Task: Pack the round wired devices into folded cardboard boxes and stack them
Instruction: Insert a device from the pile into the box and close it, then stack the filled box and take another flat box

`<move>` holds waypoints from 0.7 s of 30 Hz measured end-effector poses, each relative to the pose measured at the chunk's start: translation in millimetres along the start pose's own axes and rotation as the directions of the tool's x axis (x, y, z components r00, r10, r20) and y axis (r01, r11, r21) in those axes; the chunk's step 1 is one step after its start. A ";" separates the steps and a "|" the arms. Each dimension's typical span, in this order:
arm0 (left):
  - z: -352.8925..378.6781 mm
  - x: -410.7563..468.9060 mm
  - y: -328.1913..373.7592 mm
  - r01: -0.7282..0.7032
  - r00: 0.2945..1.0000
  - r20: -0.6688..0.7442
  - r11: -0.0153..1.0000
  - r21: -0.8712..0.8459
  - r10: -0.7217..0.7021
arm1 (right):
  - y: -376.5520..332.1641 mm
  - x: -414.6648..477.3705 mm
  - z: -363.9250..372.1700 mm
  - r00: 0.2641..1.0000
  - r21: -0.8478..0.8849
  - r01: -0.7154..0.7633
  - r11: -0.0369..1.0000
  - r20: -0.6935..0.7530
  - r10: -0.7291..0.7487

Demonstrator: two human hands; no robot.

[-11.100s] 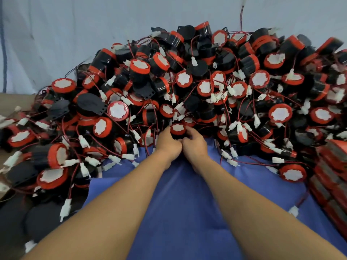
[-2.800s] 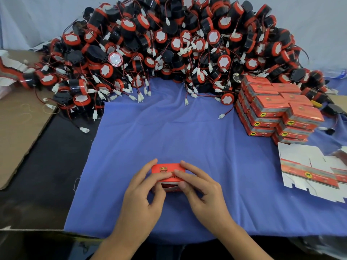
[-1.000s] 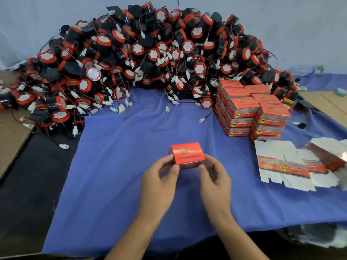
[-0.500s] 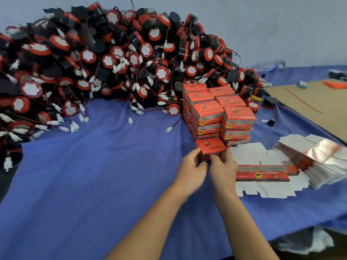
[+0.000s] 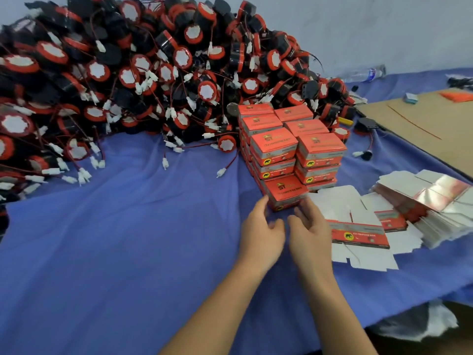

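A closed red box rests on the blue cloth against the front of the stack of red boxes. My left hand is just in front of it, fingers apart, the fingertips by its left corner. My right hand is beside it, fingers loose, just off the box's right front edge. Neither hand holds anything. A big heap of round black-and-red wired devices fills the back left.
Flat unfolded box blanks lie right of my hands, with a thicker pile of blanks further right. A brown cardboard sheet and a plastic bottle sit at the far right. The blue cloth covers the table.
Both hands carried the closed red box from the middle of the cloth to the right, set it down at the front of the stack and let go of it.
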State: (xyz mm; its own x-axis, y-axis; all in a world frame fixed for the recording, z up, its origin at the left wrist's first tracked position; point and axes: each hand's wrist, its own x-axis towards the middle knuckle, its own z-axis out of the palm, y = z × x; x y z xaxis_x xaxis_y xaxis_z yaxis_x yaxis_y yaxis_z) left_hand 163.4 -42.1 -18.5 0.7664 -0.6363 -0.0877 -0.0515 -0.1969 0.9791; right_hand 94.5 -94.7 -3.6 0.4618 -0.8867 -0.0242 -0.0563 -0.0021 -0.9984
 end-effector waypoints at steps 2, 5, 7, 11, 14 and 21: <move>7.5 -18.1 2.6 0.035 0.988 -0.153 0.999 0.039 -0.029 | -3.0 -10.9 -22.2 0.984 -0.095 0.051 0.994 -0.163 -0.066; 28.3 -42.4 11.6 0.047 0.997 -0.064 0.993 0.113 -0.040 | -3.3 -22.3 -63.2 0.890 -0.402 0.102 0.910 -0.372 -0.264; 44.8 -49.2 20.3 0.070 0.996 0.041 0.984 0.166 -0.077 | -0.1 -19.5 -87.8 0.902 -0.651 -0.042 0.758 -0.350 -0.251; 68.1 -49.4 28.1 0.129 0.986 0.069 0.952 0.277 -0.154 | 5.1 -16.8 -112.4 0.944 -0.717 -0.270 0.643 -0.329 0.029; 72.5 -48.0 24.4 0.136 0.990 -0.011 0.964 0.229 -0.137 | 8.1 -17.2 -119.0 0.954 -0.698 -0.211 0.684 -0.300 -0.012; 68.3 -50.5 22.2 0.120 0.992 0.049 0.993 0.010 -0.120 | 3.1 -23.6 -129.0 0.920 -0.612 -0.172 0.772 -0.380 -0.096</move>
State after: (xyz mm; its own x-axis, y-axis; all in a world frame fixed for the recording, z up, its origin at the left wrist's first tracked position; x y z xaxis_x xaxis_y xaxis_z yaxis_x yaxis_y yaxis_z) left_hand 79.9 -65.3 -4.8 0.7350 -0.6436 -0.2133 0.0344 -0.2787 0.9598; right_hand -30.7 -133.4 0.4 0.0941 -0.9912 0.0931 -0.6646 -0.1322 -0.7354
